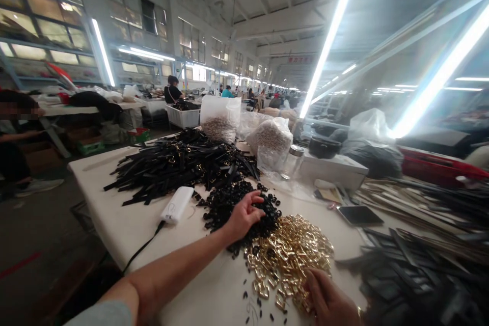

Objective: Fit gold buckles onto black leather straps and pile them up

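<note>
My left hand [246,215] reaches over a heap of small black loops [223,206], its thumb and fingers apart and nothing visible between them. Gold metal buckles [300,244] lie in a loose pile just to the right of the loops. At the near side of that pile is my right hand [330,299], its fingers pressed together in a pinch. Whatever it holds is hidden by the fingers. A few tiny black bits [260,303] are scattered on the pale tabletop below the buckles.
Black straps [183,160] with gold fittings are heaped farther back. A white power bank [178,205] with a black cable lies at left. Clear bags [269,135], a glass jar [293,161] and a phone [359,215] stand or lie beyond. Dark strips [412,270] fill the right side.
</note>
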Demonstrator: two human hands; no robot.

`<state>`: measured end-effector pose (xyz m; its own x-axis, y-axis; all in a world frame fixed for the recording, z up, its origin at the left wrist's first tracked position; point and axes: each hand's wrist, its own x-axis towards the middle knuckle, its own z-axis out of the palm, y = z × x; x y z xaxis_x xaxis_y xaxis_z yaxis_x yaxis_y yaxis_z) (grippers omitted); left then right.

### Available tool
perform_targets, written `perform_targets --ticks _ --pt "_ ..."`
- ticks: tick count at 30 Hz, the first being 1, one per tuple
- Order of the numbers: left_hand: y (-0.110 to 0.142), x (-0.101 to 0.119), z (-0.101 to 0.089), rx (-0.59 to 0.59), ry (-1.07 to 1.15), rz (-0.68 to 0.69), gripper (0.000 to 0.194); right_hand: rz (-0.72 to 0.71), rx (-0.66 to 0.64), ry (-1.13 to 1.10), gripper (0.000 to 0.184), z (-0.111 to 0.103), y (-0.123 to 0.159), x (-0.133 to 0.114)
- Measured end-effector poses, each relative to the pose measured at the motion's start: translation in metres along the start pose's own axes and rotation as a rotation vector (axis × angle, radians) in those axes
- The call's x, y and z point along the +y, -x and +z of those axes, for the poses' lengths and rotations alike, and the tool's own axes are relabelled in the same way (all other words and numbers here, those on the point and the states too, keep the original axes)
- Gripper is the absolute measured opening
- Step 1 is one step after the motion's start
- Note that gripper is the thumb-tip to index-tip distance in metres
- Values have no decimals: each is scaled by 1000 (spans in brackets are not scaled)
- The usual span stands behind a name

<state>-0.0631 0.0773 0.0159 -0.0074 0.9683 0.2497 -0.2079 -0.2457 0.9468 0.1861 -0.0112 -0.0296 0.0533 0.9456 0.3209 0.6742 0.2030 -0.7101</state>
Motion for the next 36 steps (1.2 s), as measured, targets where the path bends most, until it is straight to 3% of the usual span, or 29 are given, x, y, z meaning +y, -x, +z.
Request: perform_targets --ticks 3,5,8,14,22,31,36 --pt "42 -18 29 -129 -97 21 52 -22 76 128 42 -8 -3 0" --pt "55 -25 36 -182 -217 90 49 -48 117 269 42 -15 -7 3" --pt "59 -29 33 -260 -349 129 48 -70 167 486 40 -34 -14 9" --pt "49 -31 14 -129 -406 115 44 32 256 749 32 -62 -20 22" --pt "50 -31 13 -102 -468 133 41 -7 242 788 21 -44 -19 39" --pt "45 -38 10 -153 -640 151 43 82 157 771 16 -37 -20 47" --pt "45 -43 8 -184 -645 168 42 85 177 740 17 -37 -16 48"
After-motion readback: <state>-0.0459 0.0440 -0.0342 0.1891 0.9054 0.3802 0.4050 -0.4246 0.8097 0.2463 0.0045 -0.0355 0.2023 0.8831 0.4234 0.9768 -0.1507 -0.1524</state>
